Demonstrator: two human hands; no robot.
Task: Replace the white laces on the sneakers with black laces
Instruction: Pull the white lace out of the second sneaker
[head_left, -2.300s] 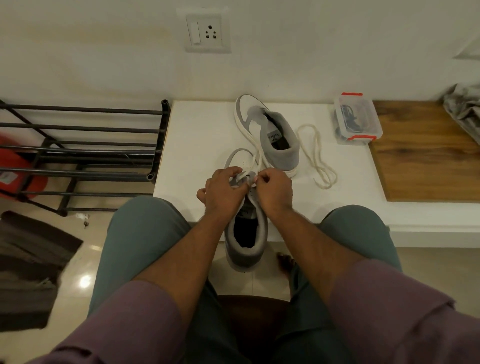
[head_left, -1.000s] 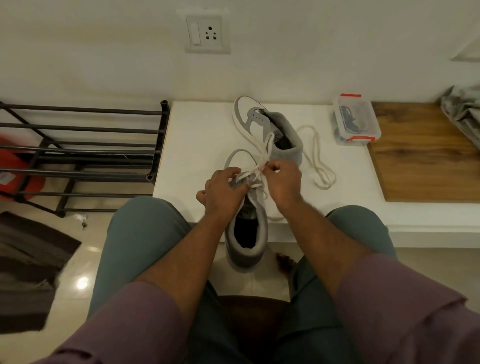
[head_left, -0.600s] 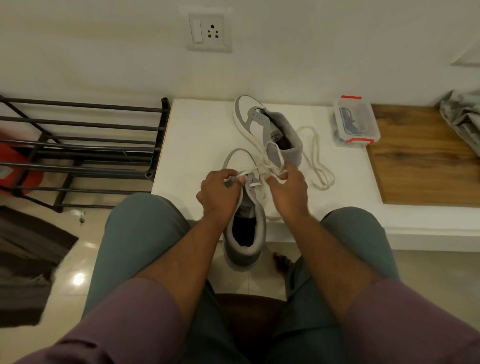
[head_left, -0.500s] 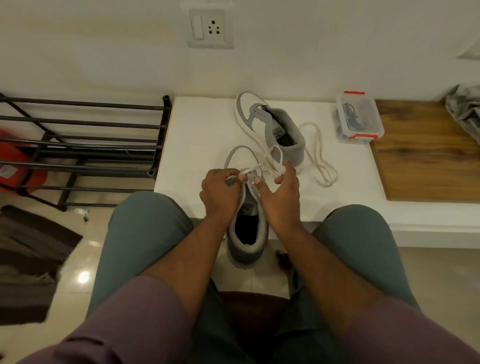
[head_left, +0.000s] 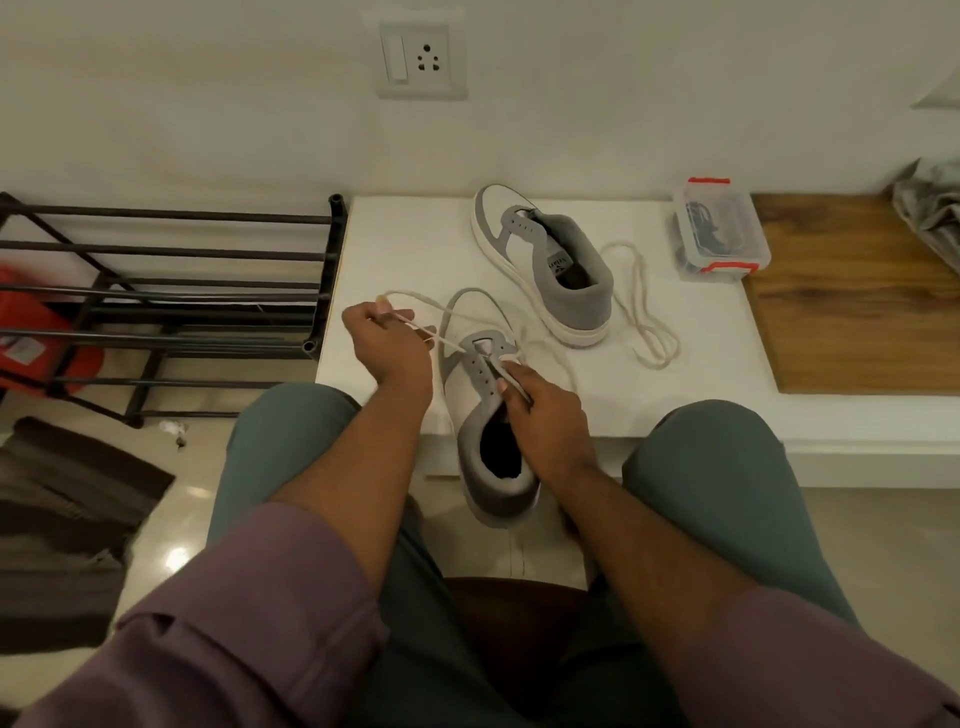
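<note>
White lace (head_left: 447, 340) runs taut from the near sneaker (head_left: 485, 410) out to the left hand (head_left: 387, 345), whose curled fingers pinch it near its tip, likely to draw it free of the lowest eyelets. The right hand (head_left: 545, 415) grips the sneaker's eyelet flap (thumb on top), bracing it against that pull. Beyond the near sneaker lies the far sneaker (head_left: 545, 265), already unlaced, its loose lace (head_left: 641, 317) beside it. Further right of that sneaker, a clear box (head_left: 719, 231) seemingly holds the black laces.
</note>
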